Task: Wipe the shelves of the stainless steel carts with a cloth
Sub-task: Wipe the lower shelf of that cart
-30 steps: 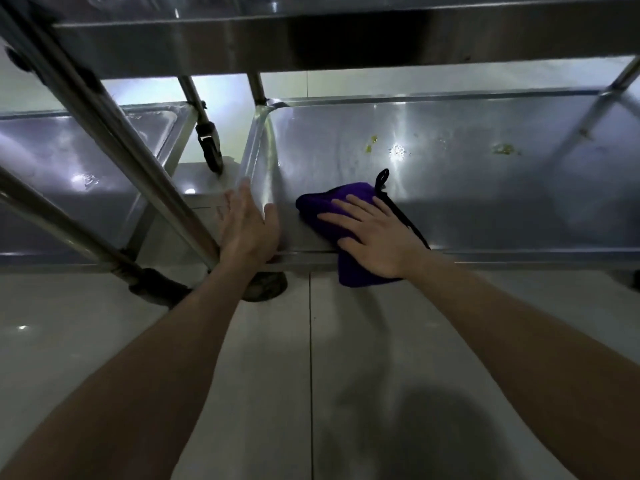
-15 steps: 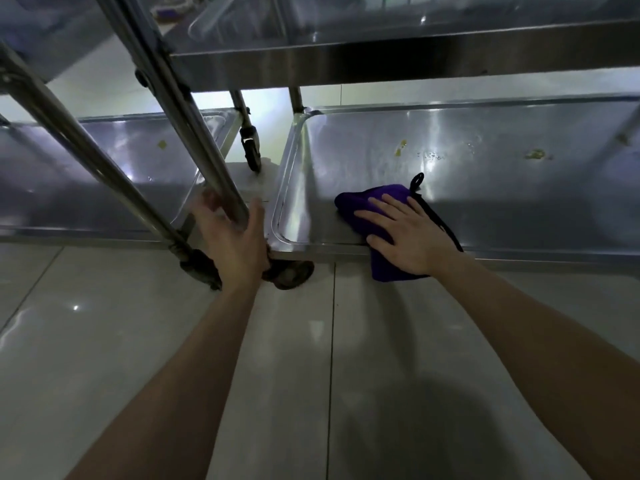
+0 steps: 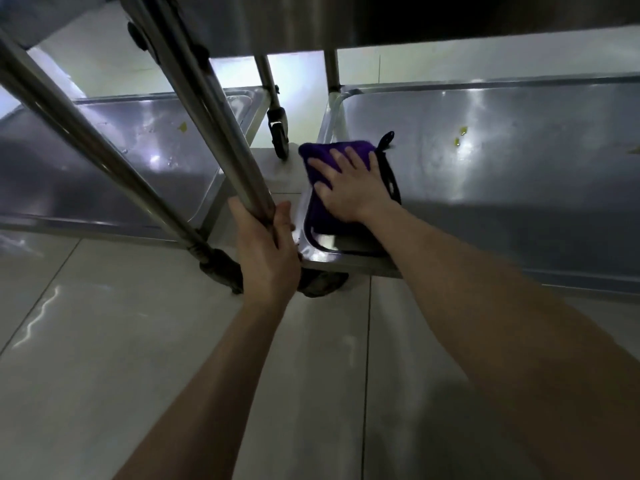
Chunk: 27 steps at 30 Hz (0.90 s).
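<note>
Head view, inspector: report the right hand [image 3: 349,188] first.

— I see it lying flat, palm down, fingers [image 3: 337,161] spread and straight, pressed on the purple cloth [image 3: 317,216]. Nothing is gripped; the hand only bears down on the fabric.

— Where is the cloth?

— On the bottom shelf [image 3: 519,161] of the right-hand cart, in its near left corner, close against the raised rim. A black loop [image 3: 387,138] sticks up at its far right corner and a dark edge runs along its right side. I cannot tell whether the fabric overlaps the rim itself.

— Left hand [image 3: 268,251]?

— I see it curled around the lower end of a slanted steel post [image 3: 204,98], thumb on the right of the tube and fingers wrapped round the left. The grip is closed on the post, just above a dark caster [image 3: 322,284] beneath the shelf corner.

— Shelf condition?

— Two small yellowish specks [image 3: 460,135] sit on the right shelf, well apart from the cloth. The neighbouring cart's lower shelf [image 3: 104,168] on the left carries one yellow speck [image 3: 182,126] and some droplets. Another caster [image 3: 278,133] stands between the two carts at the back.

— Surroundings?

— Pale tiled floor [image 3: 104,341] below, and both forearms reach in from the lower edge.
</note>
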Each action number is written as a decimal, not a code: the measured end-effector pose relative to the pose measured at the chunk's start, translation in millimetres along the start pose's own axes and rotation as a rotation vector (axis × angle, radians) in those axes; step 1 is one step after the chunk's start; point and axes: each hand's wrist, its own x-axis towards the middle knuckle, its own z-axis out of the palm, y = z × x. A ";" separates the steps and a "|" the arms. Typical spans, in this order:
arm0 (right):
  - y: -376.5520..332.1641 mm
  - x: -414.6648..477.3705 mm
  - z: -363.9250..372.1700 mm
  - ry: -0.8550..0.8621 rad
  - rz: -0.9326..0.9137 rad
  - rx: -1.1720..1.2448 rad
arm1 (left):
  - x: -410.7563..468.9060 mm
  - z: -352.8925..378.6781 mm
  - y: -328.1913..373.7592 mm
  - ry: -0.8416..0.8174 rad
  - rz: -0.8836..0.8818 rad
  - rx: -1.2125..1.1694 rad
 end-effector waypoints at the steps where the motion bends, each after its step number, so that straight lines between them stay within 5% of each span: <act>1: 3.6 17.2 -2.7 0.005 0.034 -0.003 | 0.2 0.4 -0.4 0.000 0.010 -0.004; 6: -4.8 27.6 -1.4 0.015 0.073 -0.005 | -0.8 2.6 -2.4 -0.004 -0.015 -0.003; 14: -41.5 -116.4 6.8 0.025 -0.104 -0.006 | -1.0 1.6 2.5 -0.014 -0.098 0.014; 20: 40.8 -200.8 -18.0 0.058 -0.184 -0.146 | 3.3 -2.3 8.0 -0.047 -0.172 0.101; 27: 152.3 -299.5 -58.4 0.112 0.024 -0.244 | -4.0 7.5 13.5 0.010 -0.336 0.364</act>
